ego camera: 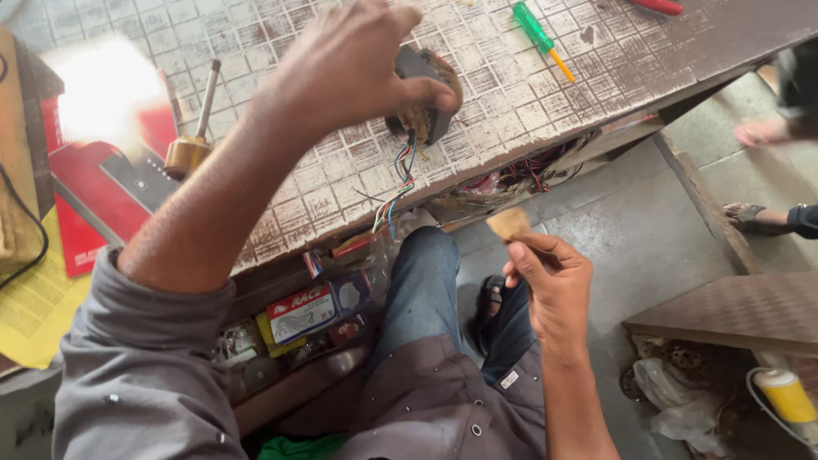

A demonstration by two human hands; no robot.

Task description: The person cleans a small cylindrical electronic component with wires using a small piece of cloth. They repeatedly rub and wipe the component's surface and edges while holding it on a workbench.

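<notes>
My left hand (354, 64) grips a dark round motor part with copper windings (430, 102) on the worn checked tabletop (545, 94). Coloured wires (399, 183) hang from the part over the table's front edge. My right hand (550, 277) is held off the table above my lap. It pinches a small tan scrap, perhaps paper or card (509, 223), between thumb and fingers. My knees in blue jeans (426, 290) are under the table edge.
A green-handled screwdriver (537, 34) lies at the far right of the table. A brass cylinder with a shaft (192, 145) stands left, beside a red box (111, 187) and yellow paper (34, 307). A shelf of small boxes (302, 311) sits below. Another person's sandalled feet (767, 213) are at the right.
</notes>
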